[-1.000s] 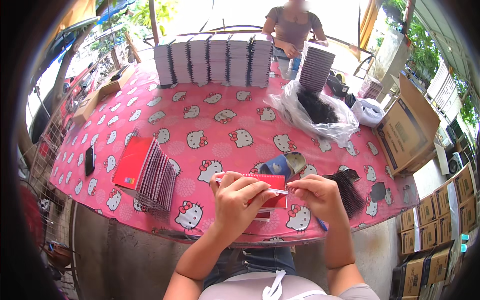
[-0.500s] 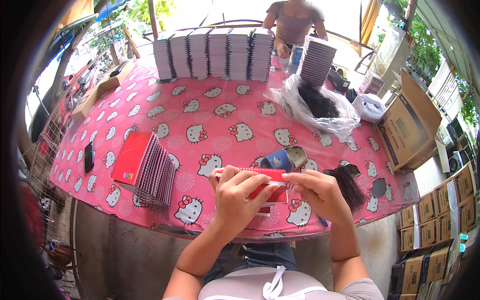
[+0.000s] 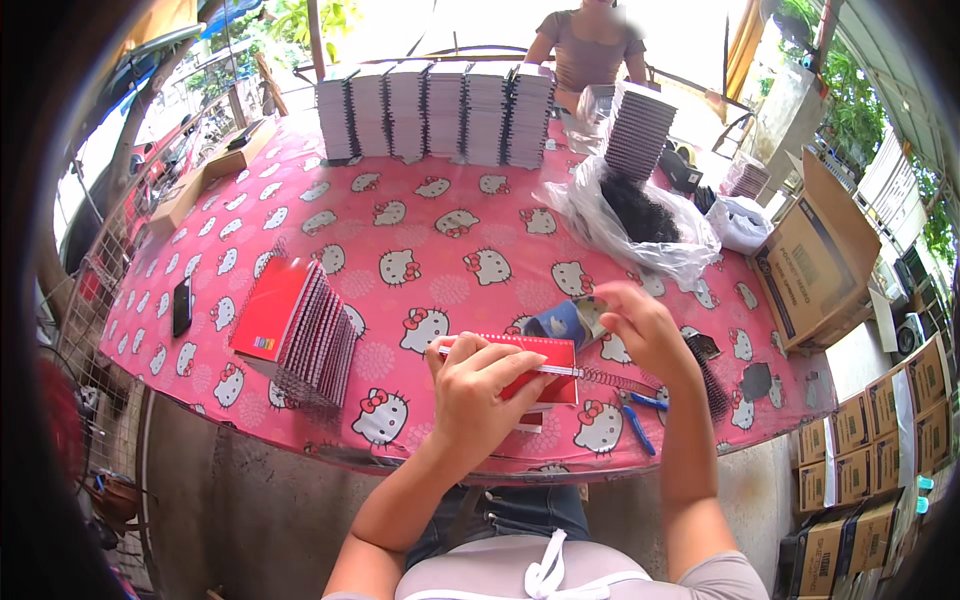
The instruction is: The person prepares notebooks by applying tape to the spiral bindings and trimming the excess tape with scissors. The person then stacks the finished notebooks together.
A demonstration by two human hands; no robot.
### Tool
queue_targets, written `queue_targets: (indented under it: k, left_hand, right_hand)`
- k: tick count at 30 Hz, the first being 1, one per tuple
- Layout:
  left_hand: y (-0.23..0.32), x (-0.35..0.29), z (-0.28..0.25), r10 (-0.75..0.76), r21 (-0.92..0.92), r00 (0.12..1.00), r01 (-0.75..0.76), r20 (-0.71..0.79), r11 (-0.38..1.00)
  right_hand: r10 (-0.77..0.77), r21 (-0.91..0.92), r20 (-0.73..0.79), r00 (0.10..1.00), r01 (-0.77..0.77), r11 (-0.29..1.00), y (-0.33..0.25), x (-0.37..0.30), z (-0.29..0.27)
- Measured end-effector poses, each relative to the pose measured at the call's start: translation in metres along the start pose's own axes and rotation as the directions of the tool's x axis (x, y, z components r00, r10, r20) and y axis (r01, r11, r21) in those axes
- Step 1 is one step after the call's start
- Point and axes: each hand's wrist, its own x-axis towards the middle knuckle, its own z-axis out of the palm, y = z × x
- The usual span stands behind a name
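Note:
My left hand [image 3: 480,385] is closed around a small red notebook [image 3: 545,385] near the table's front edge, thumb and fingers pressing on its cover. From the notebook's right end a thin wire coil [image 3: 618,379] sticks out to the right, running toward my right forearm. My right hand [image 3: 648,335] is raised off the notebook, its fingers bent and apart with nothing visible between them. It hovers beside a blue patterned object [image 3: 565,325], whose kind is unclear. Blue-handled pliers [image 3: 638,430] lie below the coil. Dark wire coils [image 3: 708,375] are partly hidden behind my right forearm.
A stack of red spiral notebooks [image 3: 290,325] stands at left, near a phone [image 3: 181,306]. Tall notebook stacks [image 3: 435,112] line the far side. A plastic bag [image 3: 690,235] of black coils and a cardboard box [image 3: 815,260] sit at right. Another person [image 3: 590,50] is across the table.
My right hand has left the notebook's end and moved up and right. The coil now shows stretching out from the notebook, and more of the pliers is visible. My left hand keeps its hold.

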Motion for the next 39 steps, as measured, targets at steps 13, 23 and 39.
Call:
queue_targets:
  k: [13, 23, 39]
  left_hand:
    - [-0.007, 0.004, 0.006, 0.01, -0.013, 0.998, -0.011, -0.064, 1.0]
    - [-0.003, 0.013, -0.001, -0.082, -0.122, 0.993, 0.092, 0.082, 0.988]
    - [-0.049, -0.03, -0.003, -0.496, -0.773, 0.866, 0.352, 0.056, 0.527]
  right_hand:
    - [-0.246, 0.121, -0.007, 0.969, 0.245, 0.962, 0.064, 0.013, 0.016]
    - [-0.151, 0.024, 0.139, 0.979, 0.149, 0.988, 0.016, 0.015, -0.015]
    - [-0.073, 0.147, 0.189, 0.979, 0.046, 0.988, -0.013, 0.048, 0.03]
